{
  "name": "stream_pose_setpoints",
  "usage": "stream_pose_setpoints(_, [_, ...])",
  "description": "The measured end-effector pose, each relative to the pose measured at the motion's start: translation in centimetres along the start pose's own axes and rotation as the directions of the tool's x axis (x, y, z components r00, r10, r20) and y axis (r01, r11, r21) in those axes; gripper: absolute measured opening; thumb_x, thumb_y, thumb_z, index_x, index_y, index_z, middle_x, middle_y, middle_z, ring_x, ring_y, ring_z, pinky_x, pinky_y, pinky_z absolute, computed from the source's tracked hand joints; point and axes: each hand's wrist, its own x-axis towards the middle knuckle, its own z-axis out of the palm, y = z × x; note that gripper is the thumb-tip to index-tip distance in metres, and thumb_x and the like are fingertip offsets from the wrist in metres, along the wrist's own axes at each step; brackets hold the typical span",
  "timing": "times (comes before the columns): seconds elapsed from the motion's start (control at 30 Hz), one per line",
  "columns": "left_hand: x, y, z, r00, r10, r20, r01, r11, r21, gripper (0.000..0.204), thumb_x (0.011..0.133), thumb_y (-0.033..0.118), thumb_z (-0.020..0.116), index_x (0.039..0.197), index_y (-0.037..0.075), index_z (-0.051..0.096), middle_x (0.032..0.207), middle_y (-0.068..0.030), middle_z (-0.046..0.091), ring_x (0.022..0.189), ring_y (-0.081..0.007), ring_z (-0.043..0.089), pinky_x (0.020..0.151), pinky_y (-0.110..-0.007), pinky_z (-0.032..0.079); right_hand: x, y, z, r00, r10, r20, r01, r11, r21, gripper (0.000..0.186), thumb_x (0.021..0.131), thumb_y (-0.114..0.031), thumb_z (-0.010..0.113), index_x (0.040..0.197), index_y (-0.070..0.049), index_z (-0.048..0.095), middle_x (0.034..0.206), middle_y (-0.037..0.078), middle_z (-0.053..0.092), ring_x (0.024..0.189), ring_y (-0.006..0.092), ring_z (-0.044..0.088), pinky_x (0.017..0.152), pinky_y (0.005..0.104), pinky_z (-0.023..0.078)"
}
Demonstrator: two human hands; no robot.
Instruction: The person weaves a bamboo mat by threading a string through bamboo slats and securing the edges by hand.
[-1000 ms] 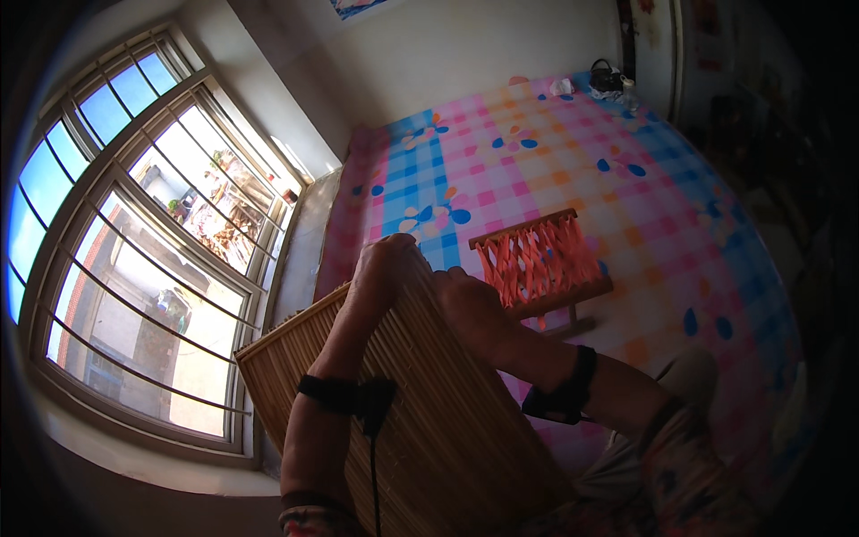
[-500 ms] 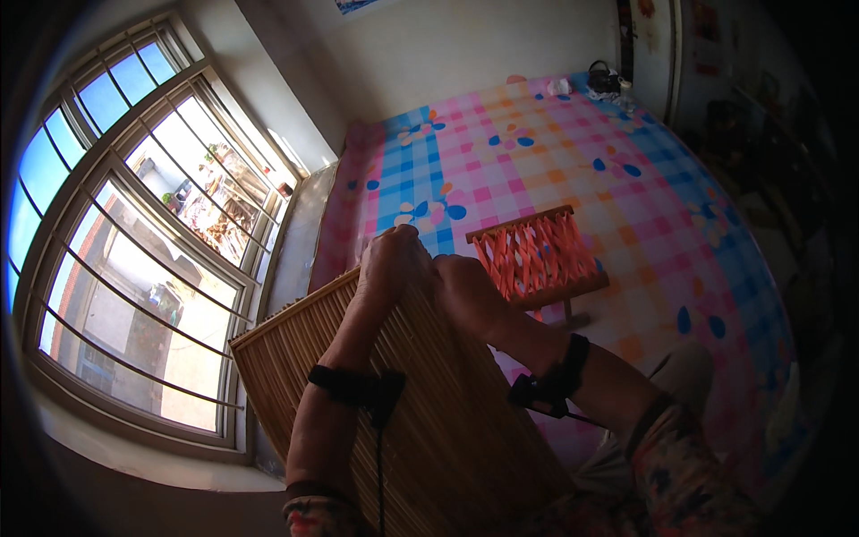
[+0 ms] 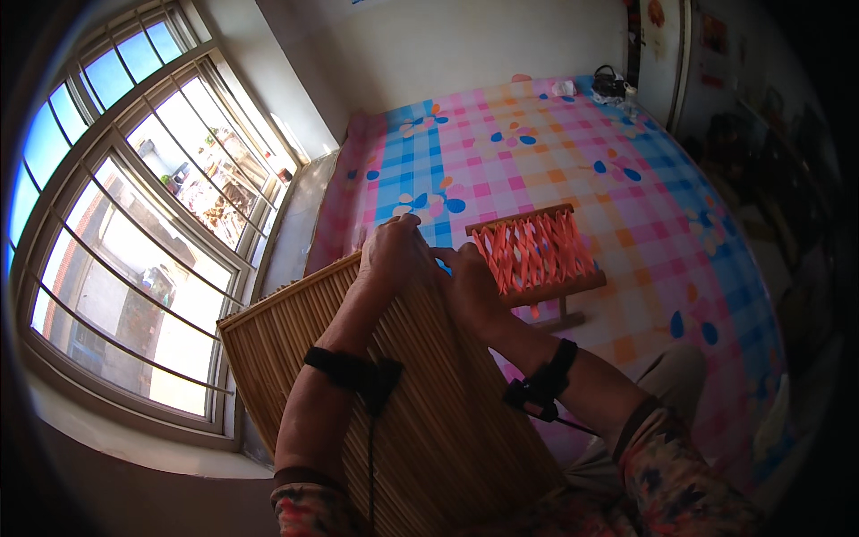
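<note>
A stiff panel of thin tan reeds or sticks [image 3: 295,349] lies side by side under my forearms, tilted toward me. At its far corner, my left hand [image 3: 394,255] is closed over the edge, its fingertips mostly hidden. Beside it my right hand [image 3: 468,286] has thumb and forefinger drawn together at the panel's right edge. Whatever sits between those fingers is too small to make out. Just beyond the right hand stands a small wooden folding stool [image 3: 541,291], its seat woven of orange-pink straps.
A checked, flowered sheet [image 3: 501,179] in pink, blue and orange covers the wide surface ahead. Left of me is a barred window [image 3: 134,259] with a sill. A dark bag [image 3: 608,82] and a crumpled white thing [image 3: 564,88] lie at the far end. My bent knee [image 3: 676,376] is on the right.
My right hand has shifted slightly, its thumb and forefinger now showing more clearly near the left hand. The left hand stays at the panel's corner. The whole view has moved a little.
</note>
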Motion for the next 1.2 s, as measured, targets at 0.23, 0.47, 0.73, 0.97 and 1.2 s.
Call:
stream_pose_setpoints(0.23, [-0.5, -0.9, -1.5, 0.997, -0.054, 0.055, 0.052, 0.998, 0.030, 0.027, 0.087, 0.010, 0.053, 0.111, 0.005, 0.063, 0.108, -0.0186, 0.064, 0.100, -0.0370, 0.061, 0.086, -0.042, 0.048, -0.6, 0.1, 2.7, 0.973, 0.219, 0.075, -0.232, 0.930, 0.285, 0.025, 0.091, -0.010, 0.052, 0.113, 0.002, 0.053, 0.096, 0.029, 0.059, 0.094, 0.0424, 0.058, 0.078, 0.0471, 0.047])
stream_pose_setpoints(0.47, [-7.8, -1.2, -11.1, 0.966, -0.008, -0.257, 0.055, 0.983, 0.176, 0.037, 0.083, 0.005, 0.061, 0.120, 0.004, 0.056, 0.126, -0.0141, 0.055, 0.117, -0.0347, 0.051, 0.101, -0.044, 0.038, -1.0, 0.1, 2.1, 0.999, 0.022, 0.041, -0.027, 0.992, 0.127, 0.026, 0.097, -0.014, 0.043, 0.111, 0.006, 0.051, 0.097, 0.030, 0.058, 0.093, 0.0458, 0.057, 0.078, 0.0473, 0.047])
stream_pose_setpoints(0.73, [-29.4, -6.8, -16.5, 0.455, -0.855, 0.249, 0.813, 0.285, -0.508, 0.053, 0.095, 0.048, 0.048, 0.127, 0.006, 0.052, 0.115, -0.0052, 0.058, 0.101, -0.0152, 0.057, 0.073, -0.033, 0.050, -0.6, -0.6, 1.9, 0.999, -0.045, -0.023, 0.047, 0.991, 0.128, 0.031, 0.095, -0.010, 0.046, 0.121, 0.007, 0.050, 0.098, 0.030, 0.057, 0.092, 0.0453, 0.057, 0.080, 0.0473, 0.047])
stream_pose_setpoints(0.97, [-27.5, -7.8, -11.0, 0.643, -0.751, -0.152, 0.397, 0.497, -0.772, 0.036, 0.095, 0.021, 0.053, 0.122, -0.003, 0.053, 0.104, -0.0086, 0.063, 0.090, -0.0114, 0.060, 0.072, -0.025, 0.050, 0.3, 0.4, 0.7, 0.984, -0.086, -0.159, 0.110, 0.983, 0.149, 0.027, 0.096, -0.011, 0.048, 0.117, 0.004, 0.050, 0.098, 0.027, 0.056, 0.094, 0.0438, 0.056, 0.078, 0.0466, 0.046])
stream_pose_setpoints(1.2, [-10.4, -6.6, -19.4, 0.795, -0.457, -0.400, 0.283, 0.862, -0.421, 0.042, 0.093, 0.022, 0.048, 0.128, -0.003, 0.053, 0.099, -0.0167, 0.067, 0.081, -0.0173, 0.063, 0.071, -0.031, 0.051, 3.8, -0.4, -8.5, 0.967, 0.033, -0.252, 0.070, 0.920, 0.385, 0.034, 0.095, -0.025, 0.039, 0.105, 0.003, 0.055, 0.086, 0.022, 0.061, 0.082, 0.0362, 0.061, 0.074, 0.0440, 0.046])
